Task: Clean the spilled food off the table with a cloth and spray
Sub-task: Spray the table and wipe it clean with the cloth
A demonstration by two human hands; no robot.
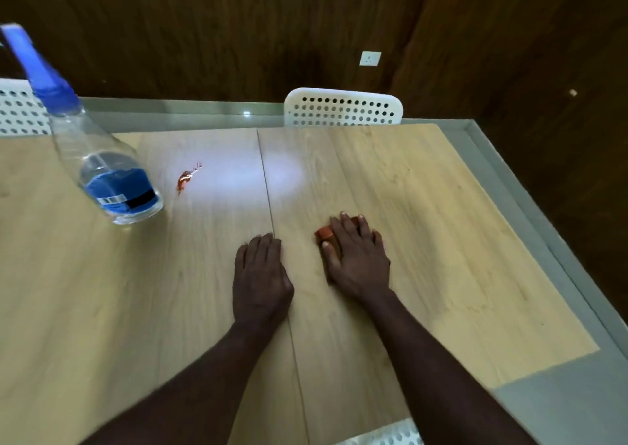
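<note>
A pale wooden surface (424, 206) with a grey border fills most of the frame. In the lower centre, the person's right hand (358, 261) lies palm down on a small orange cloth (324, 234), its fingers (347, 227) spread fairly straight over the fabric and pressing it flat, with the thumb along the cloth's left edge. Just beside it, the left hand (261, 274) rests flat on the bare wood, fingers together and relaxed, holding nothing. A small red spill (186, 179) sits well apart, in the upper left centre. Near it, at upper left, stands a clear spray bottle (102, 159) with a blue trigger head and blue label. 1 white perforated chair back (343, 111) shows beyond the far edge.
</note>
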